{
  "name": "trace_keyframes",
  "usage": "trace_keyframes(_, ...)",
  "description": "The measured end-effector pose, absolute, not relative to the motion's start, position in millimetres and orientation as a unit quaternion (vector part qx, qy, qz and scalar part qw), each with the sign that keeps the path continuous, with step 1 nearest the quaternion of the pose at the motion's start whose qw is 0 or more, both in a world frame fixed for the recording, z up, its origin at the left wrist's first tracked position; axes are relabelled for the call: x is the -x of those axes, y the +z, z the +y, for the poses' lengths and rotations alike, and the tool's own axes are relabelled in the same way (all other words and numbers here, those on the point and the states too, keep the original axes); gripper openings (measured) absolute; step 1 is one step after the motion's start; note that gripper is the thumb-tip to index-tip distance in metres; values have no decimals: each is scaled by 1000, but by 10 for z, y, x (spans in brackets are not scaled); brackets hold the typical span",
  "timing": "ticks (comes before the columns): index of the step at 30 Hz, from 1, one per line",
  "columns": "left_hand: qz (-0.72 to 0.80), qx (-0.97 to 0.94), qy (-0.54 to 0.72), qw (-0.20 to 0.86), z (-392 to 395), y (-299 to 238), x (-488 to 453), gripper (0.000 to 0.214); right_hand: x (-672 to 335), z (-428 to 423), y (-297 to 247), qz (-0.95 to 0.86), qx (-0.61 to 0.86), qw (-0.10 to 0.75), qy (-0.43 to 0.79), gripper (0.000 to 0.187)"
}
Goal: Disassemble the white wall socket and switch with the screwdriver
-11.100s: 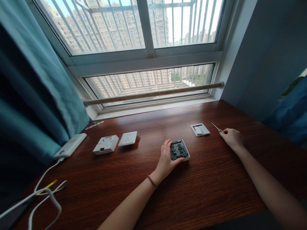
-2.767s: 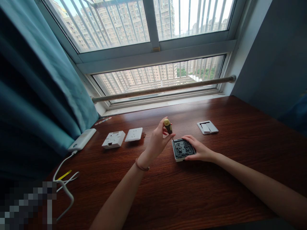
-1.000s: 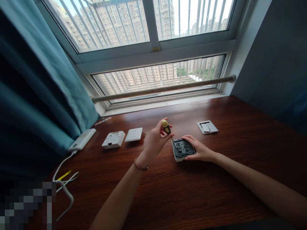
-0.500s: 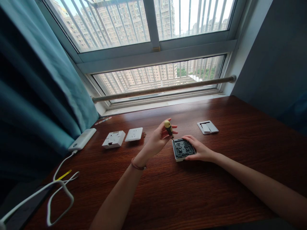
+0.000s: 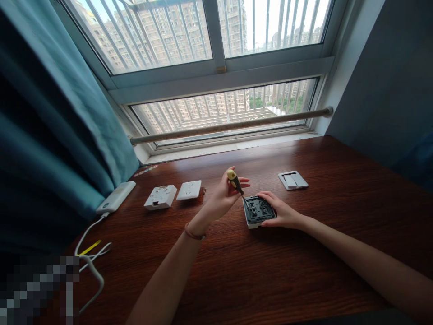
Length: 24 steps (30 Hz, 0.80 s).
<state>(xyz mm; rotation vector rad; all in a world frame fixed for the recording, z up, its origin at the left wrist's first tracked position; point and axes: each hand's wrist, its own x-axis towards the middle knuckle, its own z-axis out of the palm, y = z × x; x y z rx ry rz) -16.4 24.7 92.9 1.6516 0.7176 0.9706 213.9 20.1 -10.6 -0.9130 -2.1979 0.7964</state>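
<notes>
A dark grey switch module [image 5: 256, 210] with a pale rim lies back side up on the wooden desk [image 5: 270, 271]. My right hand [image 5: 282, 212] rests against its right edge, fingers curled round the rim. My left hand [image 5: 221, 196] is closed on a small screwdriver [image 5: 234, 180] with a yellow and black handle. The screwdriver leans to the left, and its tip reaches down to the module's left part.
A white switch cover plate [image 5: 292, 180] lies further back on the right. A white socket plate [image 5: 189, 190], a white mounting box [image 5: 160, 197] and a white power bank [image 5: 115, 197] with cables [image 5: 88, 253] sit at the left. A teal curtain hangs left.
The screwdriver went from my right hand at the far right to my left hand, and my right hand took over the module. In the last second the handle has tipped slightly left.
</notes>
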Motion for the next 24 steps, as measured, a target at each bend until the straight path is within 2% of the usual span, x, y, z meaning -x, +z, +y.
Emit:
trace_keyframes(3,308,-692,410,508,254,936,168,66,-2140,201,-104,-832,345,311,304,86)
trace_keyframes(9,428,-728,428,322,281,922,155,79,-2136,200,-104,-832,346,309,303,87)
trace_keyframes(17,338,-686,423,487,258,986,164,58,-2141,194,-92,-835,346,306,299,87)
trace_keyframes(20,360,-697,424,452,270,981,173,59,-2141,192,-86,-834,345,308,301,87)
trace_keyframes(24,434,-724,431,319,286,946,163,71,-2139,192,-86,-833,348,305,303,87)
